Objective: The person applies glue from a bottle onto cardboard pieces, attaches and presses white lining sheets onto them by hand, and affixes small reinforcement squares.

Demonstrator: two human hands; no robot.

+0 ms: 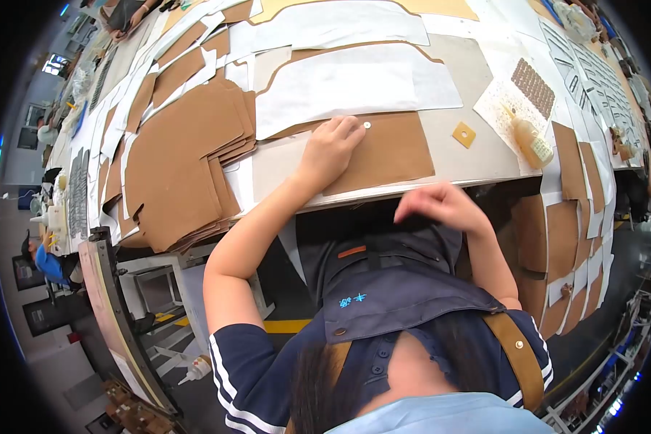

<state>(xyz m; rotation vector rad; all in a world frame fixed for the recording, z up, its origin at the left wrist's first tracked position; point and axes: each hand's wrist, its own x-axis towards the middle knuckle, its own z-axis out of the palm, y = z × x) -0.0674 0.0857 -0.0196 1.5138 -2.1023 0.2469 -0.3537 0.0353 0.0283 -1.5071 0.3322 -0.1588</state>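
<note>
My left hand [333, 150] rests on a brown sheet [392, 153] at the table's front edge, its fingers bent and pressed together. A small white disc [367, 125] with a dark centre lies right by its fingertips; whether they grip it or anything else is hidden. Behind that sheet a white panel [354, 85] with a curved brown edge lies flat. My right hand [445, 206] hangs in front of the table edge with its fingers curled and smeared by motion. Nothing shows clearly in it.
On the left are stacked brown cut pieces [184, 141]. To the right lie a yellow square with a hole [464, 134], a bottle of yellowish liquid [532, 143] and a patterned brown block [533, 88] on stained paper. Layered sheets [563, 228] hang at the right. Other people work farther off.
</note>
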